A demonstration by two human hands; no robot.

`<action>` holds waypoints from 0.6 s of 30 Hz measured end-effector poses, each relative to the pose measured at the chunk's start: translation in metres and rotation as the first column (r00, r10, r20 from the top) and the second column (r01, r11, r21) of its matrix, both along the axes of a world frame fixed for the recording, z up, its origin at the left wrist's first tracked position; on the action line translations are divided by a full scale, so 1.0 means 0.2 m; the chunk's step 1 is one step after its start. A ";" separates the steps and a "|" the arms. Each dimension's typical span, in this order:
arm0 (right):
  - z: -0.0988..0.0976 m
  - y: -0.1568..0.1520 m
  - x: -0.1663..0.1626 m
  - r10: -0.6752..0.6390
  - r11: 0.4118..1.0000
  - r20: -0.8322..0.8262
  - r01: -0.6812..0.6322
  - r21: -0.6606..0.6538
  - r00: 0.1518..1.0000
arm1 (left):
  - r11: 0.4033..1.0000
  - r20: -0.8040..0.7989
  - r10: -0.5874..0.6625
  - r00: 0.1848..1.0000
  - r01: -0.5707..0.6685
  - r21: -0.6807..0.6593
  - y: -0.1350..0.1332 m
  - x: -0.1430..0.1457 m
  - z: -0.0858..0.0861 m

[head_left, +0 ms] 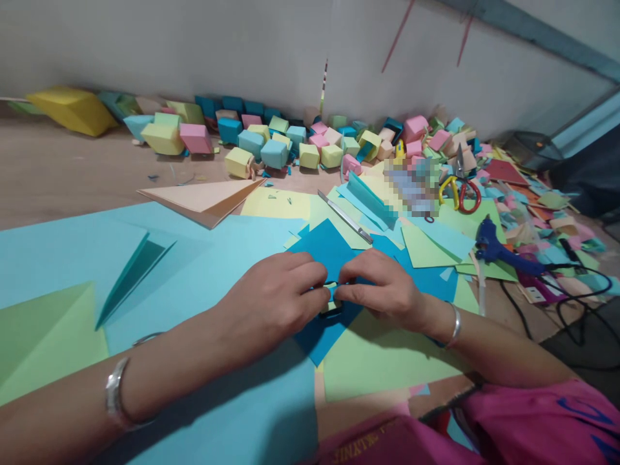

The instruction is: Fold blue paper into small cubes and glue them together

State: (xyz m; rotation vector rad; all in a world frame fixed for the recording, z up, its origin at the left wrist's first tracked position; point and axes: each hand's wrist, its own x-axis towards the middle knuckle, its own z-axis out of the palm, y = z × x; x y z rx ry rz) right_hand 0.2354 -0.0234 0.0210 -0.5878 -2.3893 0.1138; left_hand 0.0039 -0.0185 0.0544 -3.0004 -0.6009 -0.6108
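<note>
My left hand (283, 290) and my right hand (380, 284) meet over a dark blue paper sheet (317, 345). Between their fingertips is a small folded paper piece (332, 306), pale yellow and blue with dark edges; both hands are closed on it in a pinch. My fingers cover part of it, so its full shape is hidden. Just beyond the hands, a silver craft knife (346, 217) lies across green and blue paper. A large light blue sheet (217, 413) spreads under my left forearm, and a light green sheet (387, 368) lies below my right hand.
Several paper cubes (274, 155) line the wall. A folded peach sheet (203, 201) and a teal folded sheet (130, 278) lie left. Right are scissors (460, 187), a blue glue gun (504, 250) with a black cord (581, 310), and heaped paper scraps (547, 219).
</note>
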 end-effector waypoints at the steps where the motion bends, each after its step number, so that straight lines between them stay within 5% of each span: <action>1: 0.00 0.00 0.00 -0.001 1.000 0.004 0.001 -0.001 1.000 | 1.000 -0.006 -0.005 1.000 0.005 0.003 0.00 0.00 0.00; 18: 0.04 -0.01 0.00 -0.040 0.999 0.226 0.046 -0.019 0.973 | 0.998 -0.131 -0.010 0.991 0.002 -0.060 -0.01 0.01 -0.01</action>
